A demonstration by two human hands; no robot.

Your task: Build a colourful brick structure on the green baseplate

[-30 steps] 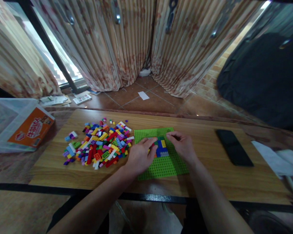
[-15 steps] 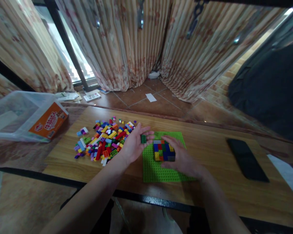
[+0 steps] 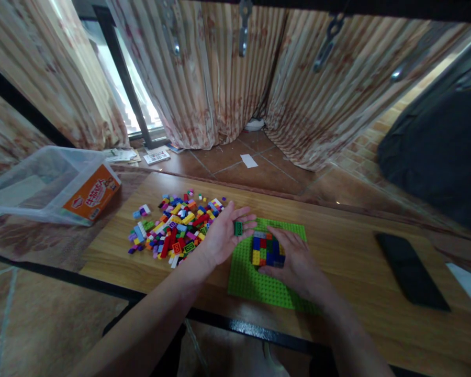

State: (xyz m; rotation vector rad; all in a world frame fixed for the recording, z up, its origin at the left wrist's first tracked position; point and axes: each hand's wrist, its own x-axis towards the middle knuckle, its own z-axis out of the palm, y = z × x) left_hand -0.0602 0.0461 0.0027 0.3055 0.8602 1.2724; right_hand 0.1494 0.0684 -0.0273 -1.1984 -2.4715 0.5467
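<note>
My left hand (image 3: 220,235) is turned palm up over the left edge of the green baseplate (image 3: 249,283), fingers stretched out. A dark green brick (image 3: 237,229) rests on those fingers. My right hand (image 3: 300,262) reaches around a low block of multicoloured bricks (image 3: 264,248) on the baseplate, with the thumb at its near side and the fingers at its far side. Red, yellow, blue, orange and green bricks show on top of the block; its right part is partly hidden by the hand.
Left of my left hand lies a spread heap of loose bricks (image 3: 168,230) on the wooden table (image 3: 204,309). A clear plastic bin (image 3: 55,193) with an orange label stands beyond the table's left end. A black phone (image 3: 412,269) lies on the right, near white paper (image 3: 469,285).
My left hand has lifted from the block and turned palm up, showing the dark green brick. My right hand, earlier pinched above the block, has opened out around it. The view has swung left.
</note>
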